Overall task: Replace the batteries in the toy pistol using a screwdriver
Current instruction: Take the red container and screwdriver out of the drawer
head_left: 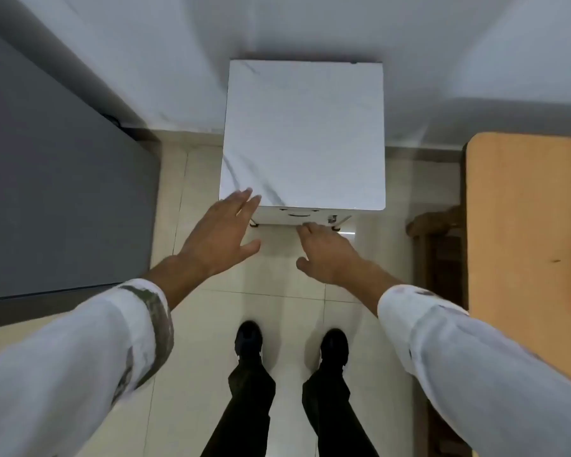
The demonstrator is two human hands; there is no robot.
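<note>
White marble-patterned square desk (304,133) is overlapped at its near corner by the left hand (223,230), fingers spread; the right hand (327,252) is set at the shut white drawer front (299,214), and its grip cannot be told.

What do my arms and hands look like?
Both arms wear long white sleeves: left sleeve ends in a turned-back cuff with a grey-green pattern, right sleeve has small dark marks near its end. Left hand and right hand are bare.

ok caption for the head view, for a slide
Person reaches for a white cabinet, left hand open at its corner, right hand at its front edge.
</note>
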